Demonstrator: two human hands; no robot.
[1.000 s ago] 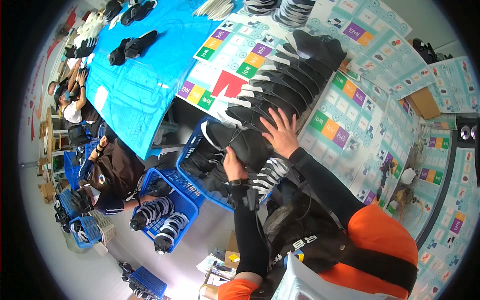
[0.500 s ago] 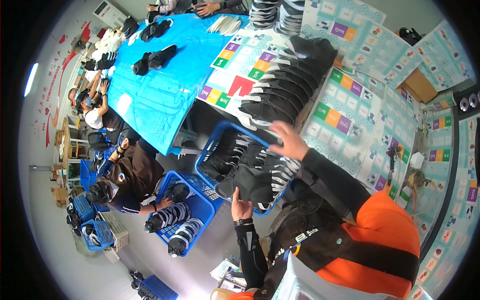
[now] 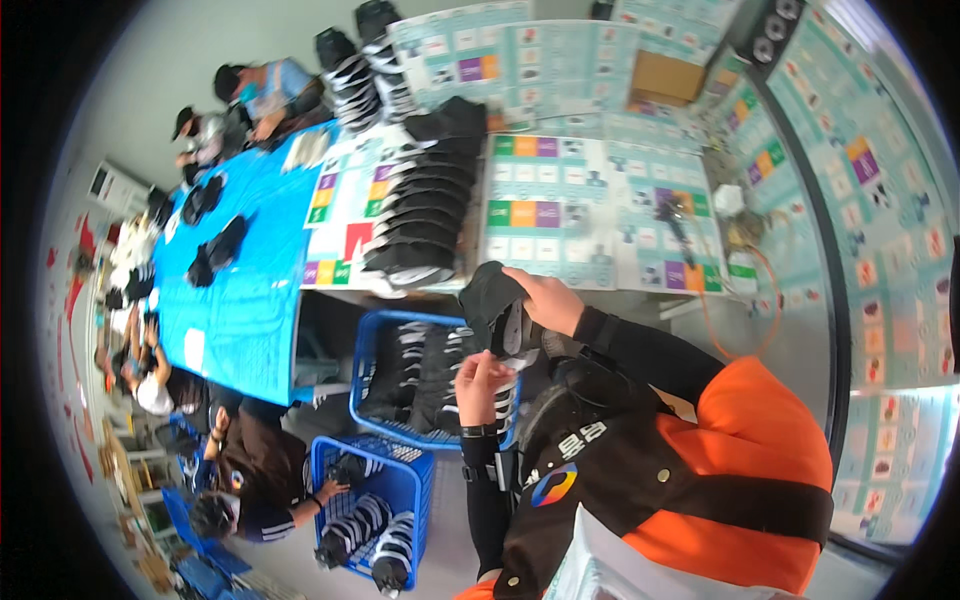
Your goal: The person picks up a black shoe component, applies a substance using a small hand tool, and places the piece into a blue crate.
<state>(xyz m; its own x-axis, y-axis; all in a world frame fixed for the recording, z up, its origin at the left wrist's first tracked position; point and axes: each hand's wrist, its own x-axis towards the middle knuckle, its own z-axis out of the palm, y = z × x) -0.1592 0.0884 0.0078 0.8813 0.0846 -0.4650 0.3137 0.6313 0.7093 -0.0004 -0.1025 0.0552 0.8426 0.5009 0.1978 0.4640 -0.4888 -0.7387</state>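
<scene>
My right hand (image 3: 548,300) grips the top edge of a black shoe upper (image 3: 487,300), thumb and fingers closed on it. The upper is raised in front of my body, with part of its pale speckled inside showing. My left hand (image 3: 477,385) is just below, fingers bent together at the upper's lower edge. Under and left of my hands stands a blue plastic basket (image 3: 362,385), packed with rows of similar black uppers with white edges (image 3: 432,375). A long nested row of black uppers (image 3: 425,215) lies on the table beyond.
A blue-covered table (image 3: 255,330) at left holds a few black uppers (image 3: 217,252). A co-worker (image 3: 255,450) reaches into a second blue basket (image 3: 425,500). Tall stacks (image 3: 350,85) stand at the back. A handheld tool (image 3: 675,225) and orange hose (image 3: 775,310) are at right.
My right hand, open above the basket before, now holds a shoe upper. My left hand has come off the uppers in the basket to the held one. The view has turned rightward.
</scene>
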